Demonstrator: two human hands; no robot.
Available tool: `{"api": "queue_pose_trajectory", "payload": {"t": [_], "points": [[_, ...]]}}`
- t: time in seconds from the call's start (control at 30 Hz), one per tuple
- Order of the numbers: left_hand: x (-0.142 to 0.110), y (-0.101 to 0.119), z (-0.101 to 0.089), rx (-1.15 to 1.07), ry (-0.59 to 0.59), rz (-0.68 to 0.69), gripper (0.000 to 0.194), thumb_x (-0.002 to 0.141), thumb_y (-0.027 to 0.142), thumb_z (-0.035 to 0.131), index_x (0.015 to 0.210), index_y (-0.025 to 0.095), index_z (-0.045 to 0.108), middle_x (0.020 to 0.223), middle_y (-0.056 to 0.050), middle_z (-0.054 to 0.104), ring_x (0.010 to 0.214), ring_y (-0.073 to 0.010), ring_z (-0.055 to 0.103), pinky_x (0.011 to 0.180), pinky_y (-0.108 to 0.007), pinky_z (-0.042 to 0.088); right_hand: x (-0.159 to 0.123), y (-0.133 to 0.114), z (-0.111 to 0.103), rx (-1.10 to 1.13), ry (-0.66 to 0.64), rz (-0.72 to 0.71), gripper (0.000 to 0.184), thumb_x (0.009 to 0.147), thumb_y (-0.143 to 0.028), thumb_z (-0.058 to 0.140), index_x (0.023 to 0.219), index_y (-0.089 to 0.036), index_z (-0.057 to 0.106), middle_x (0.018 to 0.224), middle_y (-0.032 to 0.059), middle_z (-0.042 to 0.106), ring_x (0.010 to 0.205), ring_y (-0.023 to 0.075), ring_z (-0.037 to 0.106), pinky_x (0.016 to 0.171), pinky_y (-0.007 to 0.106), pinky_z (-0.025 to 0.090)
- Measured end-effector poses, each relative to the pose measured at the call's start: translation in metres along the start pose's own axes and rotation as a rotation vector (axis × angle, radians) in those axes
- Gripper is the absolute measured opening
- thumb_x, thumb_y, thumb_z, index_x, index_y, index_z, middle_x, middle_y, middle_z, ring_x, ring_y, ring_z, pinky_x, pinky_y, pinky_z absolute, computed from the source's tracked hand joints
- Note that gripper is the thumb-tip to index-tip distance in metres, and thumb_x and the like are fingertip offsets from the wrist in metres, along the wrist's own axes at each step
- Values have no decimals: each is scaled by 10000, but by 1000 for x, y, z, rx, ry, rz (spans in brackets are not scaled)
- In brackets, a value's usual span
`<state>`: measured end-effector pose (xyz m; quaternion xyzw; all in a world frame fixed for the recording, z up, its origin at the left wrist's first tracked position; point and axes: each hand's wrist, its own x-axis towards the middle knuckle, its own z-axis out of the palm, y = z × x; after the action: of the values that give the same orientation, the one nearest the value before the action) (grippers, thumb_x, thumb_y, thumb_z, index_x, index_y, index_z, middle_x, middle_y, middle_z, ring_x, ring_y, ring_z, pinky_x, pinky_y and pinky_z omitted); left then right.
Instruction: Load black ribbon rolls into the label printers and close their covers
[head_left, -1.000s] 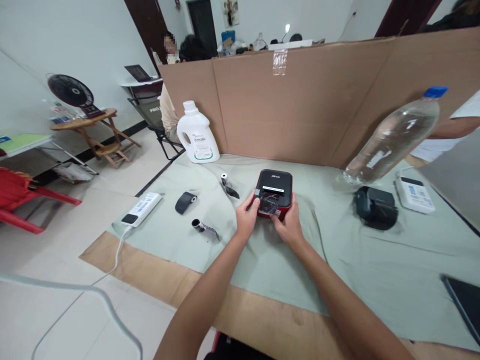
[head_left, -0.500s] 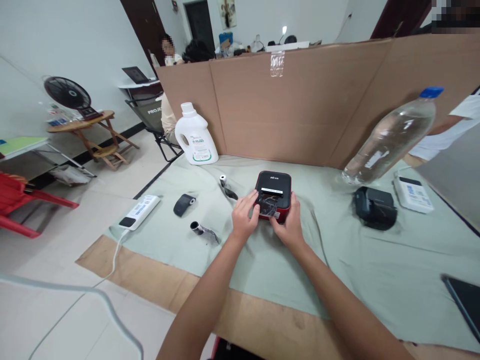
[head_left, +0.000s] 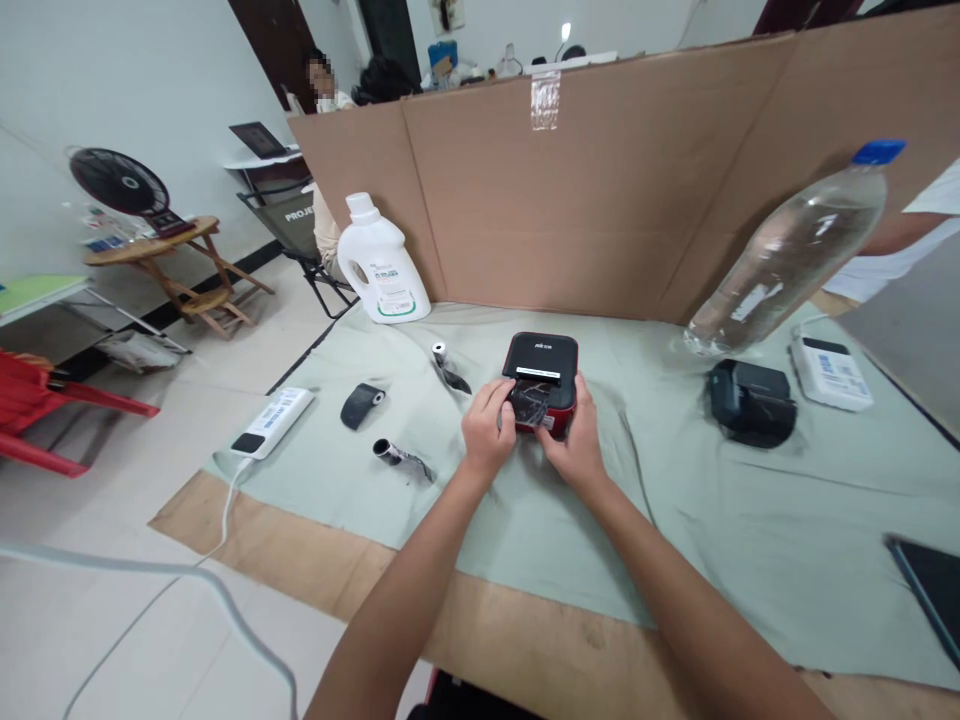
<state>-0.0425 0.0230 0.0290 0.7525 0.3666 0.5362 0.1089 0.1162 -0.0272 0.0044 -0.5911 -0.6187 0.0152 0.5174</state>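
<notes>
A small black-and-red portable printer [head_left: 541,354] rests on the green cloth in front of me. From its front slot comes a dark strip [head_left: 531,403] with pale lines on it, which lies over the printer's front. My left hand [head_left: 489,428] is closed at the front left corner, fingertips against the printer and the strip's left edge. Gripping the front right side is my right hand [head_left: 576,440], its thumb at the lower front and its fingers along the side. Nearby on the left lie a dark roll [head_left: 363,405] and two thin rolls with dark film, one upper [head_left: 439,351], one lower [head_left: 385,452].
A white jug [head_left: 384,265] stands against the cardboard screen [head_left: 547,210]. On the right are a large water bottle [head_left: 802,250], a black device [head_left: 750,402] and a white power strip [head_left: 831,372]. Another power strip [head_left: 274,422] lies left. A dark tablet-like slab [head_left: 930,600] sits at the right edge.
The camera view has shifted slightly, so everything appears a little displaced. Both hands stay on the printer; my left fingers have bent a little more at its front left corner.
</notes>
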Motion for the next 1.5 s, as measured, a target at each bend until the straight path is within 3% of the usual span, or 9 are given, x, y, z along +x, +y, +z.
{"api": "queue_pose_trajectory", "payload": {"t": [0.37,0.67,1.07,1.5], "points": [[5,-12,8,-128,58,-54,421,1051,301,297,1131,176,691,1130,-114,707,1101,-215,654,991,-390,526,-1,3,1,16,-14,6,940,870,-413,666,1621,-217,135,1611,184,344,1453,368,393,1169,597,380],[1,-12,6,-124,39,-45,453,1065,319,272,1168,164,685,1167,-124,703,1135,-206,651,1011,-389,528,-1,2,1,23,-15,89,968,853,-437,683,1628,-211,149,1534,184,454,1306,365,511,1096,587,436],[0,-14,7,-176,66,-13,440,1061,316,306,1189,157,695,1187,-130,708,1139,-213,654,1020,-407,530,-1,1,-1,45,-23,119,960,840,-428,703,1620,-216,186,1385,166,561,1238,357,535,1049,575,471],[-2,-16,7,-156,70,2,440,1061,302,306,1199,148,694,1229,-141,703,1180,-217,645,1054,-427,520,0,3,1,50,-32,90,950,872,-483,667,1629,-206,164,1464,180,521,1273,361,536,1047,568,478]]}}
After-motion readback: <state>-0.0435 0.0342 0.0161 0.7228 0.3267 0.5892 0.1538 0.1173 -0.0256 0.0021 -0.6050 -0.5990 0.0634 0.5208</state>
